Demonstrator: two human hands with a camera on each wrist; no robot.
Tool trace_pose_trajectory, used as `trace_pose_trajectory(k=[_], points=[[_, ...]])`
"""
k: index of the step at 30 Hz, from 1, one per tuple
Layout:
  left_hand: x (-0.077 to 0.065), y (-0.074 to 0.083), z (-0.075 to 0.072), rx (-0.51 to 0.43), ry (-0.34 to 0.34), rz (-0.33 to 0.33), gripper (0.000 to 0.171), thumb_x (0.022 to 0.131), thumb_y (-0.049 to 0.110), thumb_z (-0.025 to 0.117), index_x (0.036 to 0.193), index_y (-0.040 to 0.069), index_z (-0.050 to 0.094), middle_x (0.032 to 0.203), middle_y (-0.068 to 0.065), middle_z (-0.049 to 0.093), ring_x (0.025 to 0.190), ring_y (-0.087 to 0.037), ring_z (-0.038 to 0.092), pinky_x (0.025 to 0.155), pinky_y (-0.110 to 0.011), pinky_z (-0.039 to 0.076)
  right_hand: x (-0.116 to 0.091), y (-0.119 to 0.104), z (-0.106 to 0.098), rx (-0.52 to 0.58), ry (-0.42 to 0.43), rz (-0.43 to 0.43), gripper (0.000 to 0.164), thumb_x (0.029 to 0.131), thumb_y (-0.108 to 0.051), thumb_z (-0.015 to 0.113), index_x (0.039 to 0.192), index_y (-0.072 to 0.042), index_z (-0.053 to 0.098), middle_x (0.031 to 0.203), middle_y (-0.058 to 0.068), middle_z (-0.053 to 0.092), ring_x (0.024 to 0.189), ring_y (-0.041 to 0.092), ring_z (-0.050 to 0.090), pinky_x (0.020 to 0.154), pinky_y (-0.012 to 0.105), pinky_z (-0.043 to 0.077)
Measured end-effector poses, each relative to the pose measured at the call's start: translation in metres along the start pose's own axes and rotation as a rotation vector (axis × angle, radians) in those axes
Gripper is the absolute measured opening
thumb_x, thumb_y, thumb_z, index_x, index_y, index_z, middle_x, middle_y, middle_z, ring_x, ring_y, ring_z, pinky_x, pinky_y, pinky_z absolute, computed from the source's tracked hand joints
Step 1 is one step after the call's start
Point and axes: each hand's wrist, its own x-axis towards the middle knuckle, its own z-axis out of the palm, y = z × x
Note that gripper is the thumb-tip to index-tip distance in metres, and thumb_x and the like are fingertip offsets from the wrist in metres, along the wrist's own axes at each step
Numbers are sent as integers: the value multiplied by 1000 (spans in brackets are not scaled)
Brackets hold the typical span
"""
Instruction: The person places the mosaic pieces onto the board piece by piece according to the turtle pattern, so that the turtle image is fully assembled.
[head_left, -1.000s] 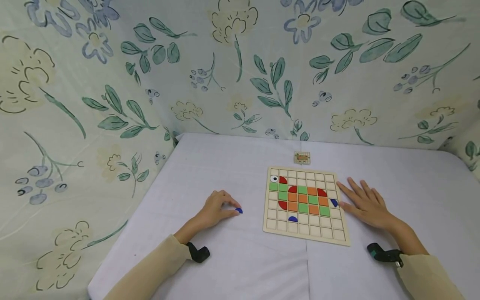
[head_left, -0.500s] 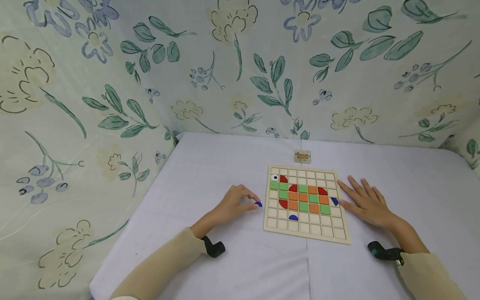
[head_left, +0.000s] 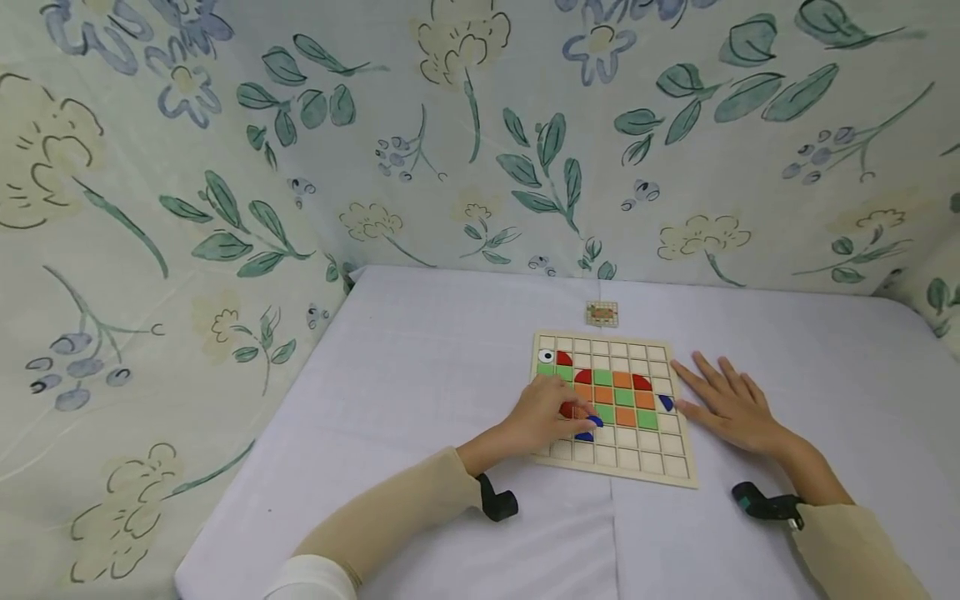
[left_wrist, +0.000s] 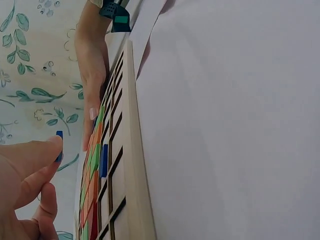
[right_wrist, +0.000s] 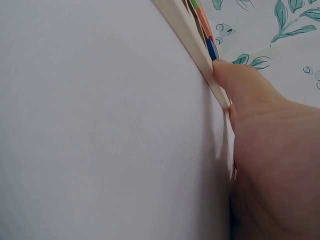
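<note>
My left hand (head_left: 542, 417) pinches a blue half-round tile (left_wrist: 59, 145) between thumb and finger, above the lower left of a wooden grid board (head_left: 663, 468). Right under the pinched tile, another blue half-round tile (head_left: 583, 437) sits in a lower cell. Red, green and orange tiles (head_left: 624, 397) fill the board's middle, partly hidden by the left hand. A round eye tile (head_left: 546, 356) lies at the upper left. My right hand (head_left: 731, 408) rests with spread fingers at the board's right edge, its thumb beside a third blue tile (head_left: 666, 403).
A small pattern card (head_left: 602, 314) lies behind the board on the white tablecloth (head_left: 420, 333). Floral cloth (head_left: 480, 192) hangs behind and to the left of the table. Each wrist wears a black camera (head_left: 498, 500).
My left hand has carried the pinched blue tile rightward from the tablecloth to over the board's lower left. The right hand has stayed at the board's right edge.
</note>
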Motion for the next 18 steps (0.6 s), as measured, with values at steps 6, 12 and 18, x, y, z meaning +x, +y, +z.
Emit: trace_pose_trajectory(k=[6, 12, 18], points=[[9, 13, 18, 49, 21, -22, 16, 88, 38, 77, 99, 27, 81, 84, 15, 58, 89, -3, 44, 76, -23, 32, 0, 2, 2, -13, 8, 3, 75, 101, -48, 50, 160, -17, 17, 163, 25, 3, 145, 52, -12, 107, 69, -12], [14, 25, 31, 127, 30, -37, 20, 87, 43, 76, 102, 31, 80, 87, 16, 56, 94, -3, 45, 78, -22, 33, 1, 1, 2, -19, 6, 4, 75, 101, -48, 49, 161, -17, 16, 163, 26, 3, 144, 53, -12, 107, 69, -12], [17, 31, 39, 156, 30, -58, 18, 88, 45, 76, 101, 33, 79, 96, 18, 59, 103, -4, 46, 80, -24, 34, -1, 0, 0, -17, 1, 5, 74, 101, -48, 49, 161, -17, 16, 163, 26, 4, 144, 53, -11, 107, 70, -11]])
